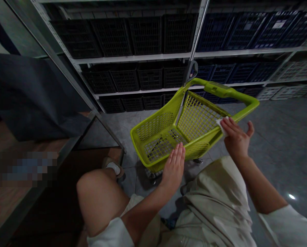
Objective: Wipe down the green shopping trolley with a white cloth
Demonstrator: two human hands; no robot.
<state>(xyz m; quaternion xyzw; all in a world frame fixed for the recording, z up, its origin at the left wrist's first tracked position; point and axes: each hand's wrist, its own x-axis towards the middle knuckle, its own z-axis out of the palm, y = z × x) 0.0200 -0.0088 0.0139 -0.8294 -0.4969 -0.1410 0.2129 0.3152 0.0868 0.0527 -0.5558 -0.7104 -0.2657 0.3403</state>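
Note:
A lime-green plastic shopping cart (197, 150) with mesh walls stands on the floor in front of my knees. My left hand (173, 164) lies flat along the cart's near top rim, its fingers stretched out and holding nothing. Toward the handle end, my right hand (236, 135) presses a small white cloth or tissue (221, 124) against the near side of the frame. Just above that hand is the cart's curved green push handle (246, 104). A grey loop-shaped piece (194, 69) sticks up at the far end of the handle.
Beyond the cart, a white metal rack (135, 59) holds rows of black crates (145, 36), dark blue crates (215, 32) and pale crates (294, 70). A wooden-topped table (63, 144) with dark fabric (40, 99) is at my left. Grey tiled floor (284, 137) extends to the right.

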